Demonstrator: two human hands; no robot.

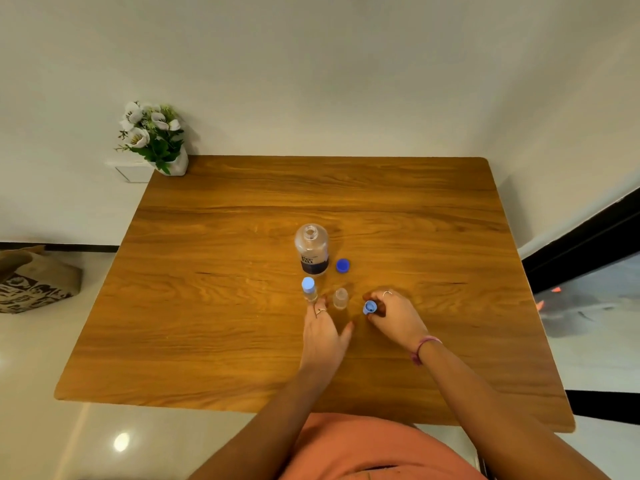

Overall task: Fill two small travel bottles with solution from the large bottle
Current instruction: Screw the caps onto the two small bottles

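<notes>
R hand (393, 315) is curled, fingertips pinching a small light-blue cap (369, 308) just above or on the table, can't tell which. Cap's open side faces roughly toward the camera. Thin ring on one R finger, pink band (424, 346) round the R wrist.

L hand (325, 332) lies palm down w/ fingers spread loosely and thumb out to the right, holding nothing. Its fingertips reach up beside the two travel bottles; whether they touch either one I can't tell. Ring on one L finger too.

Uncapped travel bottle (340, 297) stands upright btwn the two hands, just past the L thumb side, clear plastic, mouth open. Fill level not readable. Capped travel bottle (309, 289) stands upright just left of it, near the L fingertips, light-blue cap on, clear body.

Large bottle (311, 249) stands upright right behind the capped one, mouth open, clear w/ a dark label band low on the body. Liquid level hard to judge. Its dark-blue cap (343, 265) lies on the table just to the right of it, apart from the bottle.

All of this sits mid-table on a wooden table (207, 306), grain running side to side. Far left corner: white pot of white flowers (152, 136) against the wall. On the floor left of the table, a printed paper bag (34, 282). Person's orange top (374, 448) shows at the bottom edge.
</notes>
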